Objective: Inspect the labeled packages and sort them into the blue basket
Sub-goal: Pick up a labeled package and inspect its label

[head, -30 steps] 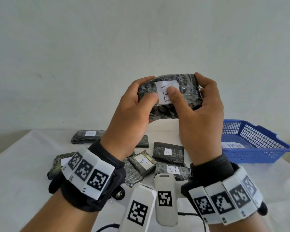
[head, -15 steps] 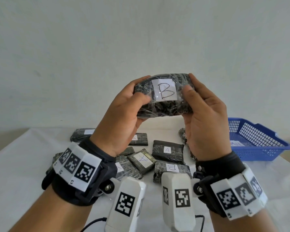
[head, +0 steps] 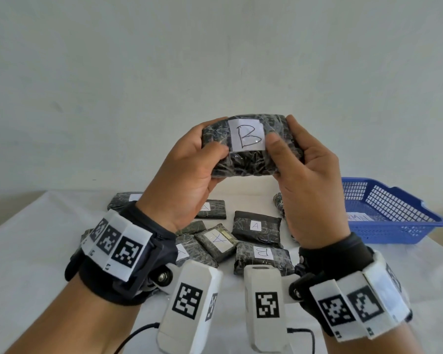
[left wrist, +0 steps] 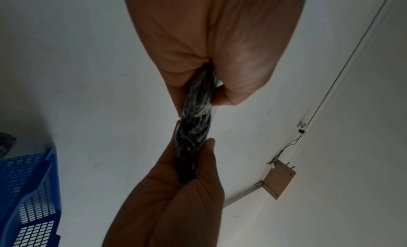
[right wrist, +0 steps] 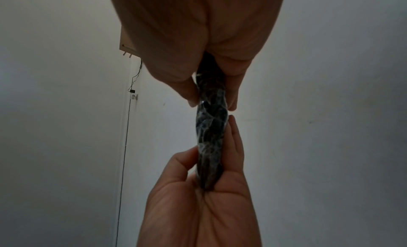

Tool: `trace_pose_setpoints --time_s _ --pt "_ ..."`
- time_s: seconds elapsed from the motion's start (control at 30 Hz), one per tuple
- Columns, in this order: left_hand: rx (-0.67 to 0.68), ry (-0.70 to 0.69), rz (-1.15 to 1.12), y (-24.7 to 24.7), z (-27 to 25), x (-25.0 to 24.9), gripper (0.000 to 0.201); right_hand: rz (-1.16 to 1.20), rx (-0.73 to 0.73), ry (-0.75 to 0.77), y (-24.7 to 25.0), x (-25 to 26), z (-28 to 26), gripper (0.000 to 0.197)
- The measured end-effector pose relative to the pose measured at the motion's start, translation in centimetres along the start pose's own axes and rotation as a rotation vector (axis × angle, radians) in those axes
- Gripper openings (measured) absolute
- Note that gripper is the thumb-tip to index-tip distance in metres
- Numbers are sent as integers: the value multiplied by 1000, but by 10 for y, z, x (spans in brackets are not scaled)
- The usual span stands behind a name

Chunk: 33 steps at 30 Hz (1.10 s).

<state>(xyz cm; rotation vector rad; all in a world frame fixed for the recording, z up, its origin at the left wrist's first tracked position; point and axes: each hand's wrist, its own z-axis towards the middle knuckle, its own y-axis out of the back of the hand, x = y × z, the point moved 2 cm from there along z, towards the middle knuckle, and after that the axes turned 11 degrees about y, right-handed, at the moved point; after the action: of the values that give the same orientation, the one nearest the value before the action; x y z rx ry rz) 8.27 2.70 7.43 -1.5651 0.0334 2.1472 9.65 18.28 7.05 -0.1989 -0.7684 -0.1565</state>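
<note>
While both hands hold the B package [head: 251,146] up at chest height over the table [head: 36,251], its white label [head: 246,135] faces the person. The left hand [head: 187,172] and right hand [head: 307,180] each curl around one end, thumbs pressing the front. To read it well, the thumbs should keep off the letter. Then, I judge, one hand can carry it right to the blue basket [head: 394,213].
</note>
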Motion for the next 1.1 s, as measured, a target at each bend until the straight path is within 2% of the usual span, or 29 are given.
trace_pose_setpoints --time_s 0.07,0.13,0.2,0.3,0.47,0.6,0.7,0.77,0.87,0.93,1.0,1.1 --pt "-10 -18 12 0 1 -1 25 -139 23 63 1 1 0 66" --pt "-49 -30 85 0 1 0 32 -235 15 105 0 -1 1 63" --pt "-89 -37 143 1 1 3 37 -251 35 100 -2 -3 2 67" --pt "-84 -34 112 3 1 2 34 -235 100 84 0 -6 2 81" --pt "-90 -12 124 3 -1 4 36 -394 138 155 0 -5 1 83" --pt "-115 -3 155 4 0 3 38 -418 215 149 1 -5 1 93" --pt "-123 9 159 6 0 6 38 -451 195 171 1 -6 3 90" --pt "-111 17 149 5 -2 7 37 -427 225 131 4 -9 4 88" --pt "-71 61 93 6 -4 6 28 -288 306 44 16 -11 3 74" --pt "-58 106 74 11 -3 4 26 -222 332 44 22 -11 4 74" --pt "-30 159 34 16 -3 -1 17 -164 330 66 26 -12 0 78" --pt "47 274 -58 16 -6 -4 35 -218 331 219 31 -9 -7 64"
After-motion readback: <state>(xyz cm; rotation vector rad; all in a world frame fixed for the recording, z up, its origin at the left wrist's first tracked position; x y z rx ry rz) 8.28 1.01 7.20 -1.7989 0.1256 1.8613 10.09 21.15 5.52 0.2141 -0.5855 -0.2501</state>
